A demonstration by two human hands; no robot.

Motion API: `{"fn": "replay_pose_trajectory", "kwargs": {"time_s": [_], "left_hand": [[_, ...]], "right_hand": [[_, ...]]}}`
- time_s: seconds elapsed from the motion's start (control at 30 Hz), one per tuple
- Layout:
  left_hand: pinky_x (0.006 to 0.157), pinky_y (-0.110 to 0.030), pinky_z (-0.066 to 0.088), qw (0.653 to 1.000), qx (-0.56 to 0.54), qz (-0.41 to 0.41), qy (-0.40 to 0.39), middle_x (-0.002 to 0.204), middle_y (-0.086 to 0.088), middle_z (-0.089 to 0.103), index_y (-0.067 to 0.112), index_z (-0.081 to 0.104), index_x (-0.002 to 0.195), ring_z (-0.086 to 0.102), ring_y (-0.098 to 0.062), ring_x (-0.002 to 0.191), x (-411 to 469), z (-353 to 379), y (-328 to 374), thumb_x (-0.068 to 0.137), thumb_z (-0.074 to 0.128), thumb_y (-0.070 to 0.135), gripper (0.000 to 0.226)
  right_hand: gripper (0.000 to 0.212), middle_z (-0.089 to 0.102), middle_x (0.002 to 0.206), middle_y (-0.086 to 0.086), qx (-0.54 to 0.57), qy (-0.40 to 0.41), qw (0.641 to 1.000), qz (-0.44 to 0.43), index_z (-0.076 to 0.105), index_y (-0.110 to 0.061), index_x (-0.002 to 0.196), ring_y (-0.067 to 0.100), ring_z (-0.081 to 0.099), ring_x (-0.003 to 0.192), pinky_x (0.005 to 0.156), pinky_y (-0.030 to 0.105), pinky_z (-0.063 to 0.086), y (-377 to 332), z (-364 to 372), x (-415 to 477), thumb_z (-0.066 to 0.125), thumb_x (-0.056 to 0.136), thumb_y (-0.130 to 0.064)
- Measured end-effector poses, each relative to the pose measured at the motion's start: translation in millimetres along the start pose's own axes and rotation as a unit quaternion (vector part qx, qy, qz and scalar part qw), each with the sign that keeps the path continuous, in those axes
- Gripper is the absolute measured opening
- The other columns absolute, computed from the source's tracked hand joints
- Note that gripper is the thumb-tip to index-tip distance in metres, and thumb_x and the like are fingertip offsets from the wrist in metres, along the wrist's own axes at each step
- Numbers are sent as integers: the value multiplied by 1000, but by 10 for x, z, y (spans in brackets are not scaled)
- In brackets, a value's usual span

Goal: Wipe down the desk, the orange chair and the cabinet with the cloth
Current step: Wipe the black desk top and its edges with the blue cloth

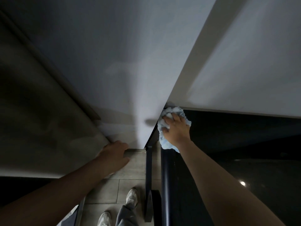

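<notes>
My right hand (pixel 176 129) grips a fluffy light blue cloth (pixel 166 141) and presses it against a dark glossy surface (pixel 228 144), just below the corner where the white cabinet panel (pixel 130 79) meets a white slab (pixel 244 70). To the lower left, my left hand (pixel 114 154) holds the bottom corner of a grey-beige panel (pixel 40 119), its fingertips hidden behind that edge. No desk or orange chair is in view.
A dark vertical bar (pixel 166 185) and a dark leg with a foot (pixel 149 193) stand beside the glossy surface. Grey floor tiles (pixel 130 173) lie below, with my two shoes (pixel 131 199) on them. The light is dim.
</notes>
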State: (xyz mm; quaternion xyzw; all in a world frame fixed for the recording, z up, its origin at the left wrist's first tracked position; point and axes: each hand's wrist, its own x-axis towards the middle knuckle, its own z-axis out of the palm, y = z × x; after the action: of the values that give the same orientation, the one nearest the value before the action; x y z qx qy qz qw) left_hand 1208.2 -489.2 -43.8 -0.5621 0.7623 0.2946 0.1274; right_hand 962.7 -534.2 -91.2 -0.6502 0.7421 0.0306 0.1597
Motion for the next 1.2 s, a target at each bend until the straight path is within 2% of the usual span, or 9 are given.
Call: {"fn": "replay_pose_trajectory", "kwargs": {"time_s": [0.27, 0.4, 0.77, 0.97, 1.2], "left_hand": [[99, -24, 35, 1000, 14, 10, 10, 133, -1, 48, 21, 47, 133, 46, -20, 126, -108, 74, -19, 91, 55, 41, 47], [102, -23, 33, 1000, 9, 13, 5, 138, -1, 46, 21, 45, 137, 44, -19, 128, -166, 106, -50, 91, 55, 40, 50], [101, -23, 32, 999, 22, 36, -2, 139, -2, 46, 21, 42, 140, 42, -18, 130, -331, 161, -28, 93, 53, 40, 52], [99, -25, 35, 998, 36, 41, -9, 136, -2, 48, 21, 45, 135, 45, -20, 127, -456, 222, -30, 91, 54, 40, 49], [95, -26, 36, 997, 39, 67, -8, 132, -1, 50, 22, 49, 130, 46, -18, 123, -651, 281, -75, 90, 55, 39, 44]], "right_hand": [[47, 29, 150, -2, 7, -8, 1000, 7, 44, -31, 138, 27, 25, 138, 102, 52, 36, -6, 86, -298, 50, 91, -38], [46, 31, 148, -3, 3, -2, 1000, 8, 45, -32, 136, 25, 28, 136, 101, 49, 37, -5, 139, -454, 50, 91, -38], [50, 23, 155, -2, -1, -17, 1000, 24, 40, -31, 142, 26, 22, 140, 106, 48, 33, -30, 245, -955, 49, 93, -38], [48, 28, 152, -2, 13, -9, 999, 33, 44, -32, 138, 25, 24, 139, 104, 51, 36, -57, 332, -1243, 51, 91, -37], [50, 24, 153, -3, 4, -12, 999, 50, 40, -33, 140, 24, 22, 139, 107, 49, 34, -91, 446, -1583, 50, 92, -39]]}}
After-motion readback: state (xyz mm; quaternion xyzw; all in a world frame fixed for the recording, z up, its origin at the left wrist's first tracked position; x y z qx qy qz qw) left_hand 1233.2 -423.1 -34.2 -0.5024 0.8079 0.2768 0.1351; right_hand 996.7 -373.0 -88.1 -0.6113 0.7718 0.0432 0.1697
